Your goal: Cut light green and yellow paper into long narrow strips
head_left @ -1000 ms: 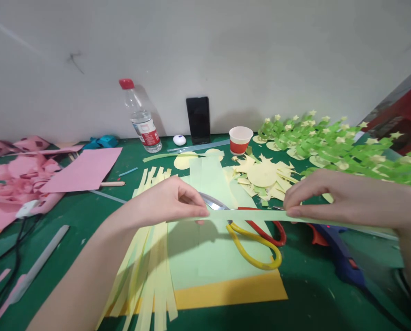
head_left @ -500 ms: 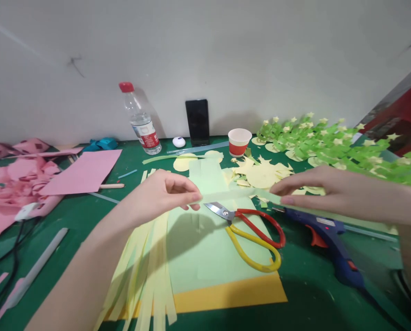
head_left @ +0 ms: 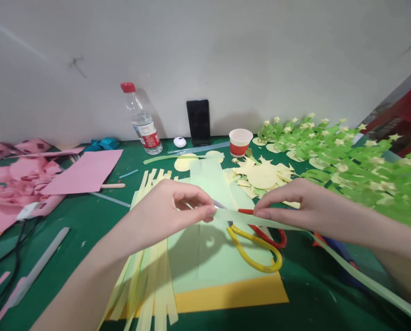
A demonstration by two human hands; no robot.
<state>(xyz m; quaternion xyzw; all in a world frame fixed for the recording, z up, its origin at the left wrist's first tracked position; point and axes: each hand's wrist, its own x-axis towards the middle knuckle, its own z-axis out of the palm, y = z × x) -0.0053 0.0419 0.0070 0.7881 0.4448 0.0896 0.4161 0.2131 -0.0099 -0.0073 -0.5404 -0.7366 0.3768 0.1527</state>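
My left hand [head_left: 172, 209] pinches one end of a long pale green paper strip [head_left: 238, 217] between thumb and fingers. My right hand [head_left: 297, 207] pinches the same strip a short way along it, and the rest of the strip trails off to the lower right. Both hands hover above light green sheets [head_left: 208, 250] lying on an orange sheet [head_left: 233, 292]. Red and yellow handled scissors [head_left: 260, 243] lie on those sheets just under my hands. A fan of cut pale yellow-green strips [head_left: 150, 285] lies below my left forearm.
A water bottle [head_left: 139, 119], a dark phone [head_left: 198, 122] leaning on the wall and a red paper cup [head_left: 240, 141] stand at the back. Green paper plants with stars [head_left: 346, 156] fill the right. Pink paper [head_left: 84, 171] lies left. A blue glue gun [head_left: 343, 255] is partly hidden by my right forearm.
My right hand slid left along the strip, closer to my left hand. Both hands dropped lower over the scissors, and the strip's free end now hangs to the lower right.
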